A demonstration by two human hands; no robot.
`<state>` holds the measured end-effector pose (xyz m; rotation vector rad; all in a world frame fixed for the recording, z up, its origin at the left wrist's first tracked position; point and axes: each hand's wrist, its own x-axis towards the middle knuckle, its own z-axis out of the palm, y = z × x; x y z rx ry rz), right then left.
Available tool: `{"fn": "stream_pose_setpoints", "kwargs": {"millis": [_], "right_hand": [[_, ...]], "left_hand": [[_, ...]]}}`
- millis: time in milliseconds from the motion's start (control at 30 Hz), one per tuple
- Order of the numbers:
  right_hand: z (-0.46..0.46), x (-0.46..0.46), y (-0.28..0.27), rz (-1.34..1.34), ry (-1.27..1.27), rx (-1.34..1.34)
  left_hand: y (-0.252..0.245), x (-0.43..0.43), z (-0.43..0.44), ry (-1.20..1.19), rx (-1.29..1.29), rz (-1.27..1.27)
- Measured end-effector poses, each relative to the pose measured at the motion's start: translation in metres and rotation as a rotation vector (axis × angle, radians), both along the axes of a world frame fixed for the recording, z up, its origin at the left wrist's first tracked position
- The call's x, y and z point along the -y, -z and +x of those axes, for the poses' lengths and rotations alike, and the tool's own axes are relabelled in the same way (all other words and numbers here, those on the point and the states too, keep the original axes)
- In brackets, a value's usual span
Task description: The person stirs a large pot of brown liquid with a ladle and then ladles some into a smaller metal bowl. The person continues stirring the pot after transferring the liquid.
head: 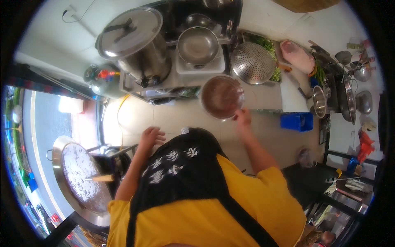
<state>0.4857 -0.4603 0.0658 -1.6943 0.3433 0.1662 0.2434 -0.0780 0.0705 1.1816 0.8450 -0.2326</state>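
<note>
My right hand (243, 119) grips the near edge of a round metal bowl (222, 97) at the front edge of the counter. Reddish-brown liquid or paste fills much of the bowl; blur hides its texture. My left hand (151, 136) is beside my apron, above the floor, with its fingers apart and nothing in it. Just beyond the bowl, a perforated metal colander (253, 63) lies dome up over the corner of a tray of chopped greens (276, 75). An empty-looking steel bowl (197, 46) rests over a white plastic container (200, 69).
A large lidded stockpot (131, 34) stands back left, near a gas cylinder (106, 83). At left, a wide pan (83, 182) holds dark bubbly liquid and a wooden-handled utensil (103, 178). A knife (296, 81) and large meat piece (297, 57) lie right, above a blue bin (296, 122).
</note>
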Motion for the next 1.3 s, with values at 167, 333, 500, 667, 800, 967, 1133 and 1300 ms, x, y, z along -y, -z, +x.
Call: {"fn": "stream_pose_setpoints", "kwargs": {"millis": [167,333,500,667,800,967,1133,1300], "right_hand": [[0.021,0.063,0.030,-0.035,0.110,0.082],[0.052,0.096,0.080,0.022,0.342,0.039],[0.083,0.130,0.120,0.050,0.376,0.034],[0.110,0.155,0.141,0.090,0.302,-0.055],[0.115,0.161,0.143,0.172,0.377,-0.101],[0.111,0.176,0.129,0.144,0.402,-0.272],[0.062,0.191,0.092,-0.638,-0.085,-0.656],[0.050,0.097,0.104,-0.753,-0.874,-0.620]], "left_hand": [[0.059,-0.022,-0.075,0.500,-0.042,0.653],[0.116,-0.025,-0.152,0.554,-0.102,0.787],[0.148,-0.013,-0.176,0.302,-0.167,0.647],[0.137,-0.005,-0.171,0.344,0.127,0.886],[0.099,0.007,-0.149,0.027,-0.251,0.403],[0.074,0.014,-0.137,-0.147,-0.275,0.292],[0.085,0.010,-0.161,-0.246,-0.179,0.279],[0.098,0.017,-0.194,-0.378,-0.321,0.204]]}}
